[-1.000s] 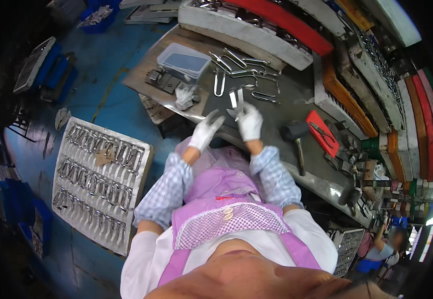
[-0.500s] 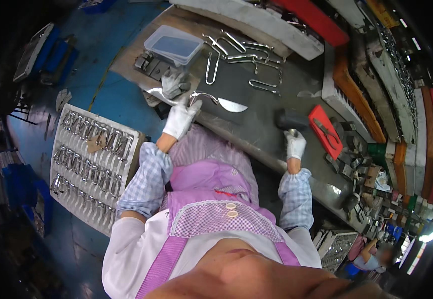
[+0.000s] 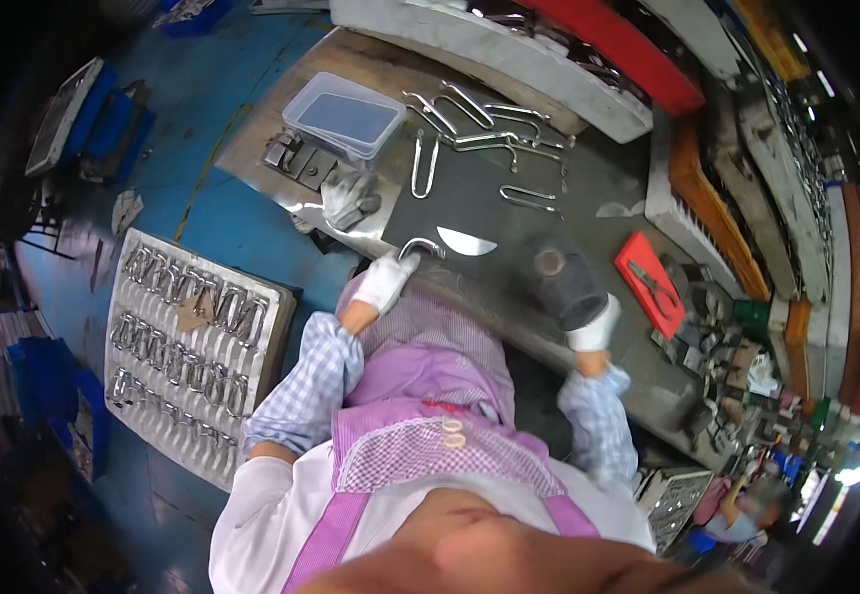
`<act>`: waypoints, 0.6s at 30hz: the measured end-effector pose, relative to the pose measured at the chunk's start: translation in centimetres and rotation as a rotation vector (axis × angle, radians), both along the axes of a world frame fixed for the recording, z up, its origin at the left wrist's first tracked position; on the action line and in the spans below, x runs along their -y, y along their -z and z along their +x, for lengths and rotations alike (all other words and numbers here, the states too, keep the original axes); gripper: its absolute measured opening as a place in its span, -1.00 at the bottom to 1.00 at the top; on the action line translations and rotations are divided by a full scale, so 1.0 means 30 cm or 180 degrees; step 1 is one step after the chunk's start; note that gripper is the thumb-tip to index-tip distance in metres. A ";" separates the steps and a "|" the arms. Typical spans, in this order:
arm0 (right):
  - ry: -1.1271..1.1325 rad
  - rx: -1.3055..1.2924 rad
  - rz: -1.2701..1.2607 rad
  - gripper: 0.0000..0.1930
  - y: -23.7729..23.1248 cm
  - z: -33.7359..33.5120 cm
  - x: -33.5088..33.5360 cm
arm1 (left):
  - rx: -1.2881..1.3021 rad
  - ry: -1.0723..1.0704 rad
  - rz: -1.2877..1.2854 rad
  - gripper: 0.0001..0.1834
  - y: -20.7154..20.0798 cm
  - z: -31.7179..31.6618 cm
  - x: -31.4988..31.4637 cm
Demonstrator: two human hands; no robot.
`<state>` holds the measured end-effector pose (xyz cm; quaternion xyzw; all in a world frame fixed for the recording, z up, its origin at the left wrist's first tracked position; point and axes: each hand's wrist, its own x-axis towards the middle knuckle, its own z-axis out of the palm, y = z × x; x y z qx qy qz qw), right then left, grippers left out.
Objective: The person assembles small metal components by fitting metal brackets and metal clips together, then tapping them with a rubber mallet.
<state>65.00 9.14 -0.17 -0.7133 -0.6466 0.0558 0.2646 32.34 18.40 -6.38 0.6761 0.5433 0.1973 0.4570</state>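
My left hand [image 3: 384,281], in a white glove, is closed round the end of a curved shiny metal handle [image 3: 422,245] at the table's near edge. Just beyond that lies a pale half-moon piece [image 3: 466,242]. My right hand [image 3: 593,329], also gloved, is closed on a dark mallet [image 3: 570,285], which is blurred by motion above the table [image 3: 494,287]. Farther back on a dark mat lie several bent chrome handles [image 3: 489,141]. One U-shaped piece [image 3: 425,166] and another U-shaped piece [image 3: 529,198] lie nearer.
A clear plastic box [image 3: 346,111], a metal block fixture [image 3: 298,158] and a crumpled grey glove [image 3: 350,196] sit at the table's left. Pliers [image 3: 654,285] rest on a red tray [image 3: 638,255] at right. A white rack [image 3: 252,368] of metal parts stands left.
The metal handle and my left hand have moved right and nearer, away from the grey glove. My right hand has shifted slightly nearer, and the mallet has swung to a new angle.
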 end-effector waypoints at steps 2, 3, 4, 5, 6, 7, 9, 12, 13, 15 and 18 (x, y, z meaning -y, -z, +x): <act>0.1529 0.1259 -0.1514 -0.77 -0.142 0.093 0.096 | -0.0029 -0.0212 -0.1009 -0.48 -0.098 -0.038 0.028; 0.1567 0.1402 -0.0773 -0.77 -0.130 0.097 0.142 | 0.0425 -0.0157 -0.1283 -0.53 -0.158 -0.045 0.042; 0.1123 0.1389 -0.0013 -0.77 -0.141 0.050 0.096 | 0.0648 -0.0031 -0.1080 -0.56 -0.137 -0.046 0.052; 0.0663 0.1346 0.0741 -0.77 -0.143 -0.029 0.047 | 0.0858 0.0088 -0.0872 -0.59 -0.119 -0.047 0.069; 0.0195 0.1070 0.0916 -0.72 -0.134 -0.118 -0.011 | 0.0819 0.0226 -0.0521 -0.61 -0.135 -0.033 0.075; -0.0244 0.0780 0.1064 -0.67 -0.121 -0.214 -0.065 | 0.0781 0.0257 -0.0582 -0.61 -0.155 -0.031 0.100; -0.0506 0.0839 0.0499 -0.58 0.024 -0.354 -0.198 | 0.1467 0.0178 -0.1103 -0.58 -0.184 -0.025 0.072; -0.0082 0.1032 -0.0292 -0.54 0.042 -0.425 -0.264 | 0.2027 -0.0358 -0.1209 -0.49 -0.089 -0.045 0.093; 0.0056 0.0469 -0.0510 -0.54 0.056 -0.422 -0.244 | 0.2178 -0.0866 -0.1505 -0.49 -0.116 -0.019 0.110; 0.0215 -0.0130 -0.0788 -0.54 0.067 -0.436 -0.176 | 0.2122 -0.1056 -0.1255 -0.50 -0.123 0.008 0.135; 0.0069 -0.1435 -0.1400 -0.50 -0.033 -0.493 -0.108 | 0.3231 -0.1257 -0.1413 -0.69 -0.012 0.002 0.140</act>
